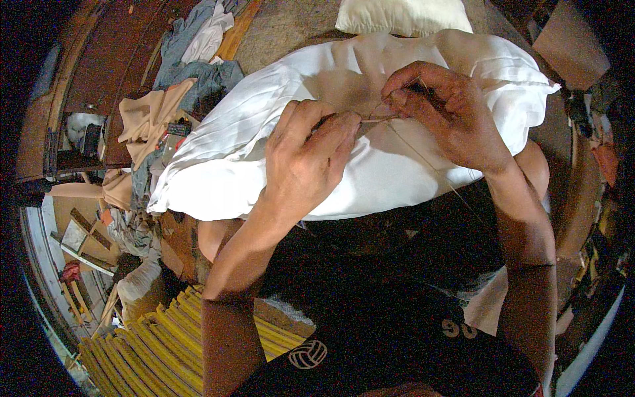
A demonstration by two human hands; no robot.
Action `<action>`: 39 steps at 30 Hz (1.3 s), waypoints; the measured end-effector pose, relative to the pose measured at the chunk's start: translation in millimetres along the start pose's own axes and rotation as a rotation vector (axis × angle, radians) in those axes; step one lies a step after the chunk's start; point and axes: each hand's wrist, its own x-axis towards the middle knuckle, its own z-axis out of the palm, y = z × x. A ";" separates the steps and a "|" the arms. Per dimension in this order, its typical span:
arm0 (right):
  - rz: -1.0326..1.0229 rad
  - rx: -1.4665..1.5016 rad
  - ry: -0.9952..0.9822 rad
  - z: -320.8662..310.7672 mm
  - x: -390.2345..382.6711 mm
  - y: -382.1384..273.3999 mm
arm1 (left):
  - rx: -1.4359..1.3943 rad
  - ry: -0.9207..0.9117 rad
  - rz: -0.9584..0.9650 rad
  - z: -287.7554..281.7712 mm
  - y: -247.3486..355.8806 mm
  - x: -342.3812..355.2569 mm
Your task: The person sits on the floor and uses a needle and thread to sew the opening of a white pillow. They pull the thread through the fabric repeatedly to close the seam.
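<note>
A white fabric cushion (225,185) with pleated, gathered ends lies across my lap. Above its middle my left hand (307,152) pinches a thin, pale strand, perhaps thread, near its fingertips. My right hand (443,112), fingers curled, grips the same fine thread (421,149) a short way to the right, and a long length of it trails down over the cushion toward the dark shirt below. Whether a needle is among the fingers is too small to tell.
A cream pillow (403,14) lies beyond the cushion. Grey, white and tan cloths (149,119) are heaped at the left, beside a wooden cabinet (99,46). Yellow ribbed slats (145,351) are at lower left. Assorted clutter (602,159) lines the right edge.
</note>
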 end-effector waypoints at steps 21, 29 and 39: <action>0.146 0.047 -0.128 10.8 6.9 8.7 | 0.009 0.001 -0.038 8.4 0.2 -2.9; 0.232 0.310 0.036 -1.1 7.1 12.1 | -0.144 -0.008 -0.127 -8.2 9.1 3.7; 0.238 0.336 -0.022 -1.0 8.9 10.3 | -0.221 -0.114 -0.243 -4.5 8.5 -1.7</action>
